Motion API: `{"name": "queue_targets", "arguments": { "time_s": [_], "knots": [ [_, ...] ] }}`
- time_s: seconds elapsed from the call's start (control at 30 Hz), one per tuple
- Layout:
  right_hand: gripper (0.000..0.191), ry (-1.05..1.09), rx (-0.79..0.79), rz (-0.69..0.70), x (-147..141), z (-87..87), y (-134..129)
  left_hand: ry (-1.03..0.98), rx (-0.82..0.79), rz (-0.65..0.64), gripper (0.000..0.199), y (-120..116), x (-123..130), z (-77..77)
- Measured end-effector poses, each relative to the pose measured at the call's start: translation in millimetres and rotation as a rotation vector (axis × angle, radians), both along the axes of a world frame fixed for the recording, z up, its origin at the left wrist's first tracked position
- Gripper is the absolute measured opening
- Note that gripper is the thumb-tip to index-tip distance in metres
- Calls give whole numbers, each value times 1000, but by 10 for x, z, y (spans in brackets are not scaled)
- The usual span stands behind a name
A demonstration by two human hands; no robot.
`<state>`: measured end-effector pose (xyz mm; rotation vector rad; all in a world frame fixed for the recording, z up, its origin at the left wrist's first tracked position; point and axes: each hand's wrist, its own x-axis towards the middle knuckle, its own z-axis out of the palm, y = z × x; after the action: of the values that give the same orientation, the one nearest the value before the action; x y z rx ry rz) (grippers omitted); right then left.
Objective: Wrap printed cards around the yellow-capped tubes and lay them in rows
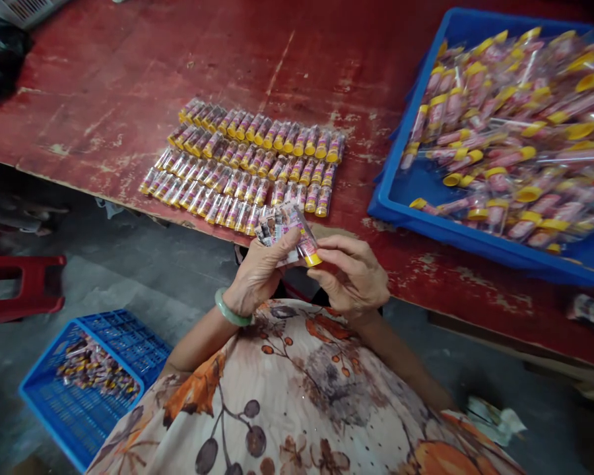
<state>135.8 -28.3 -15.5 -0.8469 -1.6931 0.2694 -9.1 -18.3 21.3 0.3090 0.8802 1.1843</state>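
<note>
My left hand [260,272], with a green bangle at the wrist, is closed on a small stack of printed paper pieces [277,227] near the table's front edge. A clear tube with a yellow cap [307,249] lies against the papers. At its capped end, the fingertips of my right hand [351,272] pinch the tube. Just beyond my hands, rows of similar tubes [247,165] with yellow ends and pink-purple labels lie side by side on the red table [143,53].
A blue tray [386,191] heaped with yellow-capped tubes stands on the table at the right. On the floor at lower left is a blue basket [143,346] holding many small items. A red stool [22,305] is at the left edge, below a black bag [0,56].
</note>
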Motion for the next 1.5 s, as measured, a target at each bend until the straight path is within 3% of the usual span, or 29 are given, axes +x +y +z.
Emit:
{"name": "queue_targets", "arguments": {
  "time_s": [0.57,1.23,1.5],
  "knots": [
    [18,139,40,-176,-96,149,-35,54,26,-65,35,-171,157,4],
    [15,70,28,-310,-84,26,-121,55,0,-82,40,-231,235,-2],
    [21,67,79,-300,-81,14,-105,45,-8,-56,42,-239,266,-22]
  ]
}}
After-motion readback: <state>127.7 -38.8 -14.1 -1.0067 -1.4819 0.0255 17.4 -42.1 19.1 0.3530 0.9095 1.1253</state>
